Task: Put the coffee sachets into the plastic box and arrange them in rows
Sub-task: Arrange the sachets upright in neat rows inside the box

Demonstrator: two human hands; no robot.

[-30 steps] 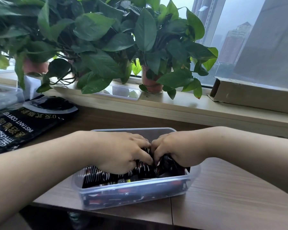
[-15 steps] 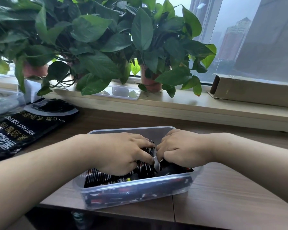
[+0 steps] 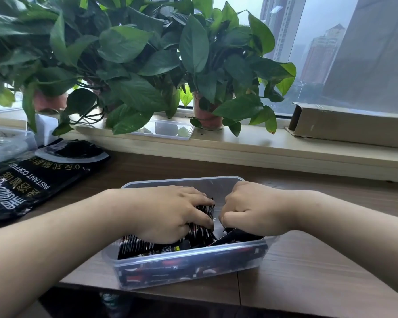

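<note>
My left hand [image 3: 168, 212] gripped a bundle of black coffee sachets [image 3: 147, 245], fingers and thumb curled round them, inside the clear rectangular plastic box [image 3: 147, 182] on the brown wooden counter [image 3: 308, 271]. My right hand [image 3: 253, 210] sat just beside it in the box, fingers curled down among the sachets. I could not tell whether it held any.

The wooden tabletop [image 3: 308, 271] in front of me carries the clear plastic box [image 3: 184, 269] near its front edge. A black instant-coffee bag [image 3: 21, 187] lies flat to my left, a clear container [image 3: 7, 145] beside it.
</note>
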